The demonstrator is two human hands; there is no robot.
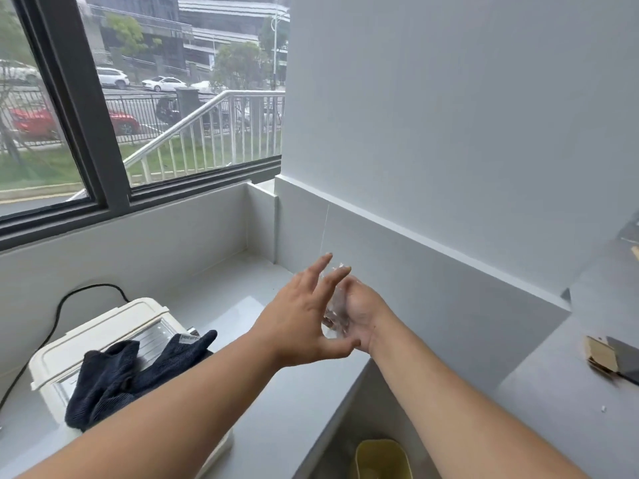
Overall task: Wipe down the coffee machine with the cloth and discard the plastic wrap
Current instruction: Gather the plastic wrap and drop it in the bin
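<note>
We held both hands out over the gap between two desk sections. The right hand (359,311) cupped the crumpled plastic wrap (333,314) in its palm; the left hand (297,323) stood beside it w/ fingers spread wide, thumb touching the wrap's lower edge, prob. pressing it. The dark cloth (138,371) lay draped on top of the cream coffee machine (103,331) at left, its black cable (55,323) trailing behind on the desk (276,409). A yellow bin (380,458) sat low beneath our forearms. At far right, a small cardboard piece (601,357) rested on the other desk section.
</note>
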